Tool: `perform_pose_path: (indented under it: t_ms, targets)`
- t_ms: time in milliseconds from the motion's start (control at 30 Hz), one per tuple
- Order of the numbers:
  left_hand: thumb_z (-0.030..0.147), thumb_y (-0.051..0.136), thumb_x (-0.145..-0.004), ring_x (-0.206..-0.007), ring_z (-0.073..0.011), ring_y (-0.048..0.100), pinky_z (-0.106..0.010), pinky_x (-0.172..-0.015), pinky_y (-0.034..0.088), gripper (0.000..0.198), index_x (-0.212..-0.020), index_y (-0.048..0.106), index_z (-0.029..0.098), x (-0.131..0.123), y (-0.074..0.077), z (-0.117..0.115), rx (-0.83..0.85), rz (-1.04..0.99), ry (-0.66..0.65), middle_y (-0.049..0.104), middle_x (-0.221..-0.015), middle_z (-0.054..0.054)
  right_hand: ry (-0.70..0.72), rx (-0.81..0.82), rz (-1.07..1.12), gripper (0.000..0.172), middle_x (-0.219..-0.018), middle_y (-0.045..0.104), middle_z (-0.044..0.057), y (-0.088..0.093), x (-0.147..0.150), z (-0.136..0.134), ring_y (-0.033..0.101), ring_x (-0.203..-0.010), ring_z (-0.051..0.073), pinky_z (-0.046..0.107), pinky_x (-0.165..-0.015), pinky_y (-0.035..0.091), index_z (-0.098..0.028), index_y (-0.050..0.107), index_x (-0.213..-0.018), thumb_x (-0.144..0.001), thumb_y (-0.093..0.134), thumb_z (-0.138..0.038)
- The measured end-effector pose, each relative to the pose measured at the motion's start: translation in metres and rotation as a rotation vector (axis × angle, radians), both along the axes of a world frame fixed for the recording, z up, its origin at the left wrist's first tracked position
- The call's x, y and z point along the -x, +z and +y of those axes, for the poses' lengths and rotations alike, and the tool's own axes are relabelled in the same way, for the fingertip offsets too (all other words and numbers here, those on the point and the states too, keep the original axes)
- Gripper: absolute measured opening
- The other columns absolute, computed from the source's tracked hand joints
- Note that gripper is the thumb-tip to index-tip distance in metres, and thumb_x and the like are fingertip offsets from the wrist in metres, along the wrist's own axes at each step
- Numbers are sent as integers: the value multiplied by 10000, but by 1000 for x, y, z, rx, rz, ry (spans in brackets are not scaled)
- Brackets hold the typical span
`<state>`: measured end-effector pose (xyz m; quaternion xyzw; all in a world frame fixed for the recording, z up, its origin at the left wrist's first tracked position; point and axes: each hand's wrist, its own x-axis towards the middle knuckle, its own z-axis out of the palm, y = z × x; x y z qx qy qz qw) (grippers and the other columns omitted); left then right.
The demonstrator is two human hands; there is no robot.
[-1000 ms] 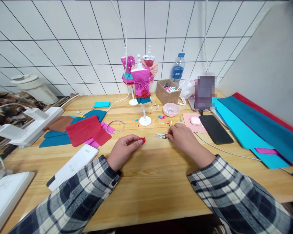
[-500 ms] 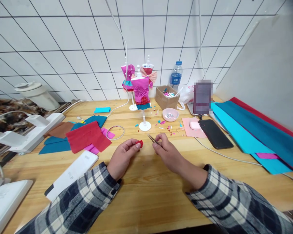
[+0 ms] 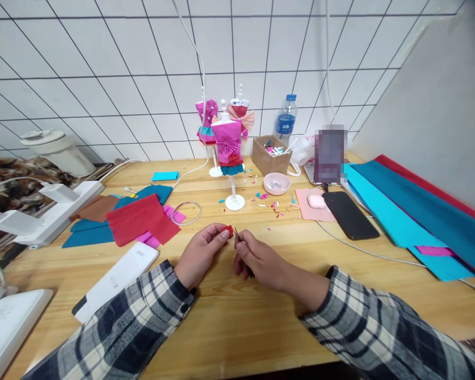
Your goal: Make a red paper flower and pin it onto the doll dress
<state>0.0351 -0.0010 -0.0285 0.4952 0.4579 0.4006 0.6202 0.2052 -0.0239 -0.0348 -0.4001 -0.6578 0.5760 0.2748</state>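
Note:
Between the thumb and forefinger of my left hand point(image 3: 201, 250) is a small red crinkled paper flower point(image 3: 230, 230). My right hand point(image 3: 263, 259) is closed on slim metal tweezers point(image 3: 236, 234), whose tips point up right beside the flower; I cannot tell whether they touch it. Most of the tweezers is hidden by my fingers. Beyond my hands stands a small white dress-form point(image 3: 235, 202), wearing a magenta paper top with a pleated rosette point(image 3: 227, 143), a red flower and a teal skirt. Two more dressed forms are behind it, one with magenta flowers point(image 3: 211, 109).
Red paper point(image 3: 132, 219) and teal paper lie left, near a wire ring point(image 3: 187, 213) and a white slab-shaped device point(image 3: 116, 282). A pink bowl point(image 3: 277, 183), cardboard box point(image 3: 261, 158), water bottle point(image 3: 287, 119) and black phone point(image 3: 350, 215) are right, with paper scraps scattered and long sheets point(image 3: 411, 200) farther over.
My right hand has moved left and turned, bringing the tweezers' tips from a gap away to right beside the red flower. My left hand stays nearly in place, still holding the flower.

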Motion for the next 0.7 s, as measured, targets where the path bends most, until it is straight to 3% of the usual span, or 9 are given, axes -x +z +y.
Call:
perform_pose_path:
  t_ms: [300,700]
  targets:
    - [439,667,-752,-717,-176,618,-305,-675,489,288,-848,598,176,-1,1,-1,-11,-2,-38,660,-788,-20,10,-96,-80,245,-701,609,-24,2,-1,-1,531,-515,93,217,-512,404,-227,377,-967,-976,260,-441]
    - [452,684,-732,-719,-182,627,-299,-656,490,305,-843,624,174,-4,2,-1,-36,44,-9,674,-773,-23,-18,-62,-61,272,-708,607,-31,-2,-1,1,525,-467,84,207,-468,410,-234,376,-987,-967,256,-477]
